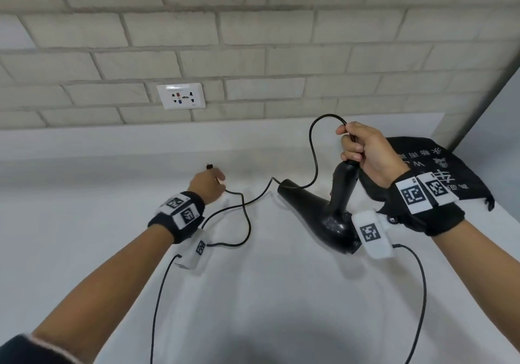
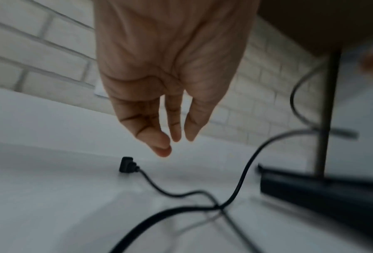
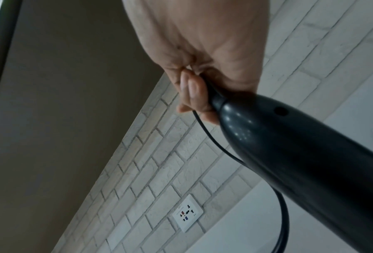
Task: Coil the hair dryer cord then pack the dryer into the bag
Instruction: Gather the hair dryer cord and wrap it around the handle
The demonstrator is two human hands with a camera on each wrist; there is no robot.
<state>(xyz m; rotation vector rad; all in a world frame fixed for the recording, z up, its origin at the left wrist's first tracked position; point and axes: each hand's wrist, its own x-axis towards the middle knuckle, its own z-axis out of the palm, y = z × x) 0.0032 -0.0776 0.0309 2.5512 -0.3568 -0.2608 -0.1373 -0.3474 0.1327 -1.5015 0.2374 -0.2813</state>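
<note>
Black hair dryer [image 1: 326, 211] propped on the white counter [image 1: 112, 223], nozzle aimed toward 10 o'clock, handle rising toward 1 o'clock.

Glossy black shell, thin black cord [image 1: 313, 149] looping off the handle tip. Right hand [image 1: 365, 152] clenched around the cord at that tip; left hand [image 1: 206, 184] relaxed, fingers loose above the plug [image 2: 126, 165], grasping nothing. Black bag [image 1: 439, 172] lying at 3 o'clock.

Bag [image 1: 439, 172] partly hidden behind right hand [image 1: 368, 152]; its print is illegible. Dryer [image 2: 332, 191] and cord [image 2: 241, 179] blurred in left wrist view.
</note>
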